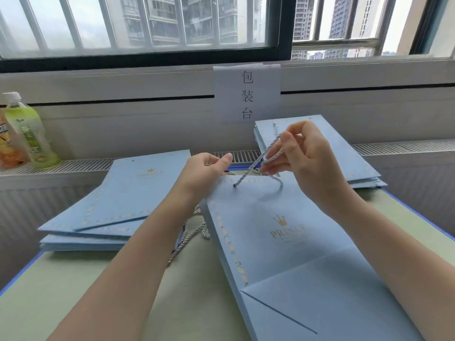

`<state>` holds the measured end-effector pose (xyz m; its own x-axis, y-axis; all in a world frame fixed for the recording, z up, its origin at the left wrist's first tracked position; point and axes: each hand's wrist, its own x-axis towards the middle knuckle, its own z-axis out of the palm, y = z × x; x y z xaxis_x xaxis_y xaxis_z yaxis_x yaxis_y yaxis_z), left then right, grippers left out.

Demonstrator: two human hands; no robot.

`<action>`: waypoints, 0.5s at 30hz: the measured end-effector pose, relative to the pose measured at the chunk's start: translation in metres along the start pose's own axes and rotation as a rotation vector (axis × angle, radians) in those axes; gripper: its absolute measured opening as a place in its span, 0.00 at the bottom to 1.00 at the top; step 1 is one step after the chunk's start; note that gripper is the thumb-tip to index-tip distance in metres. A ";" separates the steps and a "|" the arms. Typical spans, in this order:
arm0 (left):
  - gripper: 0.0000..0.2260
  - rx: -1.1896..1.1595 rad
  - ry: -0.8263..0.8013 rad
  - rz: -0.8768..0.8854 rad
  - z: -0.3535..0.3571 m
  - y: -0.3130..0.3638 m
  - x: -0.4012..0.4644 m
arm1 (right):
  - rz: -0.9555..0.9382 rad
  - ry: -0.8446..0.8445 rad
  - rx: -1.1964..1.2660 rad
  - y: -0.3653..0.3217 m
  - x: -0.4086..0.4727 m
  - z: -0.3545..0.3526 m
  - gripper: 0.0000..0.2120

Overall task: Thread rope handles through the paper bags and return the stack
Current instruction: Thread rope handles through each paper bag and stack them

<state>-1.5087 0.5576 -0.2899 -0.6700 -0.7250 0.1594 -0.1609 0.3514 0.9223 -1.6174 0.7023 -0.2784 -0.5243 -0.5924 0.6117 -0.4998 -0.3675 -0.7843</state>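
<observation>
A flat light-blue paper bag [283, 242] with a gold crown logo lies in front of me on the green table [192, 279]. A blue-white twisted rope [253, 166] runs up from a hole near its top edge. My right hand [305, 158] pinches the rope above the bag. At the bag's top left edge, my left hand [206, 171] has its fingers curled; what it holds is hidden. A stack of bags [115, 200] lies to the left, and another stack of bags [344, 153] at the back right. Loose ropes [187, 232] lie between my left forearm and the bag.
Two drink bottles [27, 134] stand on the sill at far left. A paper sign [247, 94] with characters hangs on the wall under the window. A vent grille runs along the sill behind the table. The table has blue edges left and right.
</observation>
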 end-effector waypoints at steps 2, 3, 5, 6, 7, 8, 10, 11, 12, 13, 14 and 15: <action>0.09 -0.013 -0.140 -0.059 -0.009 0.004 -0.003 | 0.006 -0.023 0.031 -0.001 0.000 0.000 0.08; 0.07 0.012 -0.181 -0.059 -0.013 0.005 -0.004 | 0.013 -0.054 0.014 -0.001 0.000 -0.001 0.07; 0.02 0.043 -0.232 -0.050 -0.018 0.004 -0.005 | 0.040 -0.146 -0.062 0.003 0.001 -0.002 0.07; 0.01 0.032 -0.249 -0.053 -0.019 0.004 -0.005 | 0.055 -0.182 -0.104 0.005 0.001 -0.003 0.07; 0.03 0.007 -0.258 -0.064 -0.021 0.004 -0.004 | 0.066 -0.200 -0.143 0.007 0.003 -0.005 0.07; 0.04 -0.031 -0.256 -0.079 -0.022 0.003 -0.004 | 0.075 -0.197 -0.176 0.009 0.004 -0.006 0.06; 0.05 -0.143 -0.235 -0.101 -0.027 0.003 -0.003 | 0.123 -0.165 -0.298 0.014 0.007 -0.012 0.02; 0.06 -0.211 -0.216 -0.103 -0.031 0.003 -0.003 | 0.166 -0.149 -0.405 0.015 0.010 -0.017 0.04; 0.07 -0.279 -0.186 -0.096 -0.035 0.002 -0.002 | 0.224 -0.154 -0.504 0.018 0.012 -0.022 0.10; 0.07 -0.343 -0.150 -0.082 -0.038 0.001 -0.001 | 0.315 -0.179 -0.583 0.019 0.013 -0.027 0.16; 0.07 -0.394 -0.114 -0.067 -0.042 0.000 0.000 | 0.417 -0.213 -0.631 0.022 0.014 -0.032 0.22; 0.06 -0.431 -0.081 -0.054 -0.045 0.000 0.001 | 0.515 -0.252 -0.656 0.023 0.015 -0.036 0.25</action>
<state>-1.4770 0.5304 -0.2743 -0.7263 -0.6808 0.0947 0.1081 0.0229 0.9939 -1.6610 0.7110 -0.2836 -0.6647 -0.7410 0.0954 -0.5796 0.4309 -0.6917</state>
